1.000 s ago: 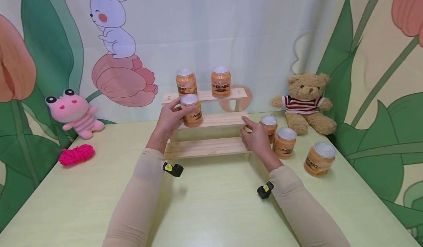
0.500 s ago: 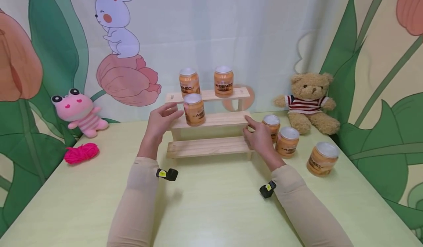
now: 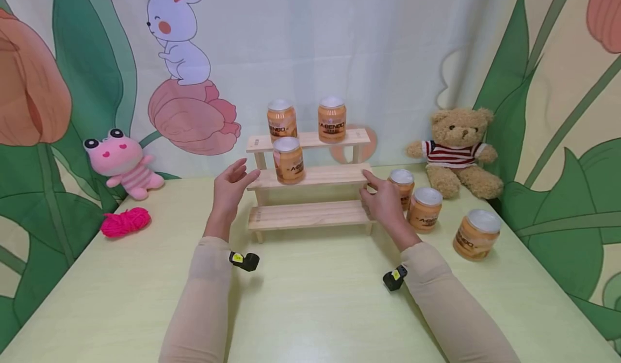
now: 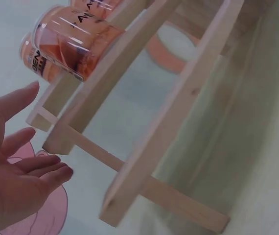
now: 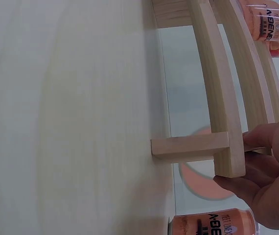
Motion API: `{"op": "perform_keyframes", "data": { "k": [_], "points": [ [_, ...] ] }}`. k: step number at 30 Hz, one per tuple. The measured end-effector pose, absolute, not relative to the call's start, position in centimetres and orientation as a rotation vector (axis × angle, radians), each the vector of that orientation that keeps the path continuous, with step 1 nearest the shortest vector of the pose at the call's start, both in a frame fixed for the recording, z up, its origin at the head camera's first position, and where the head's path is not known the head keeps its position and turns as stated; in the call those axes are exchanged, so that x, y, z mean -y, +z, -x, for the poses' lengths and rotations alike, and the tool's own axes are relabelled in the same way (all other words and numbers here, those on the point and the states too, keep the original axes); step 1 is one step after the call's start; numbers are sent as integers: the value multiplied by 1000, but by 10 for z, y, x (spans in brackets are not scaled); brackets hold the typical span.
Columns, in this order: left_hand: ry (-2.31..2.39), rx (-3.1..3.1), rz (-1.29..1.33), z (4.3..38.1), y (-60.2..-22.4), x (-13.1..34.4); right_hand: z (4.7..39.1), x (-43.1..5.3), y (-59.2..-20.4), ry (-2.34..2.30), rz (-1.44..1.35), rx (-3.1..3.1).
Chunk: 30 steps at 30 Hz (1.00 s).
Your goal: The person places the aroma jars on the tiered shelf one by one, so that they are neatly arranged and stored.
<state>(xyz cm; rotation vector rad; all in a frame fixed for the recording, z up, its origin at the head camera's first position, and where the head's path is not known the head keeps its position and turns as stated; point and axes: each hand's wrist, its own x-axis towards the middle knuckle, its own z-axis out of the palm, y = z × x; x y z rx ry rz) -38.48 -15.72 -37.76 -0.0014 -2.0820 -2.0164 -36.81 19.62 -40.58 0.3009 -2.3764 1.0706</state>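
A three-tier wooden shelf rack (image 3: 310, 215) stands on the table. Just off its left end is my left hand (image 3: 228, 193), fingers spread and holding nothing; the left wrist view shows a gap between the fingertips and the wood. Closest to that hand, an orange can (image 3: 289, 161) stands upright on the middle tier, toward the left. My right hand (image 3: 383, 198) grips the rack's right end, with its fingers (image 5: 240, 188) bent against the lower board. Two more orange cans, a left one (image 3: 282, 120) and a right one (image 3: 332, 119), stand on the top tier.
Right of the rack, three cans stand on the table: one partly behind my right hand (image 3: 401, 186), one beside it (image 3: 425, 210) and one farther right (image 3: 477, 234). A teddy bear (image 3: 458, 150) sits behind them. At left are a pink frog plush (image 3: 123, 163) and pink yarn (image 3: 126, 222).
My left hand has let go of the can on the middle tier and drawn back to the left. The can stays there. My right hand keeps its place at the rack's right end.
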Motion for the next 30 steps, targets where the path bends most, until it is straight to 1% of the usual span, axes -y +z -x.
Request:
{"op": "perform_keyframes", "data": {
  "k": [6,13,17,24,30],
  "points": [
    [-2168,2190,124,387,-390,156,369,-197,-406,1053,-307,2364],
    [-2142,2254,130,388,-400,160,368,-195,-406,1066,-312,2367],
    [-2124,2272,179,387,-403,162,367,-196,-405,1056,-304,2369],
    [-2135,2221,170,386,-405,164,365,-196,-403,1069,-333,2408],
    [-2143,2228,181,388,-405,166,357,-205,-387,1104,-379,2613]
  ]
}}
